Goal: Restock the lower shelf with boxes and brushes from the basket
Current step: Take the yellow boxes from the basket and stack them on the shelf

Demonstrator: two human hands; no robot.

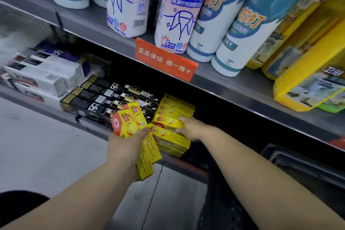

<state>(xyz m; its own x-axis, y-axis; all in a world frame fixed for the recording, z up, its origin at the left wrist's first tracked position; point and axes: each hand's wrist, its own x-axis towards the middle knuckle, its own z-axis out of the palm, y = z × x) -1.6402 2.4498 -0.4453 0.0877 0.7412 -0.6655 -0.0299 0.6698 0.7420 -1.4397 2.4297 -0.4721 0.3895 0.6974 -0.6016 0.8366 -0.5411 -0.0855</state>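
My left hand (124, 145) grips a bundle of several long yellow boxes (130, 123) in front of the lower shelf (89, 123), their red ends tilted up and to the left. My right hand (190, 127) reaches into the lower shelf and holds a yellow box (166, 121) lying on the stack of yellow boxes (175, 108) there. Its fingers are partly hidden behind the box. The black basket (291, 160) stands at the lower right, and its inside is out of sight.
Black boxes (104, 95) lie in rows left of the yellow stack, and white boxes (46, 74) lie farther left. The upper shelf (233, 78) carries tall bottles (179, 15), yellow packages (308, 73) and an orange sign (166, 59). Grey floor lies below.
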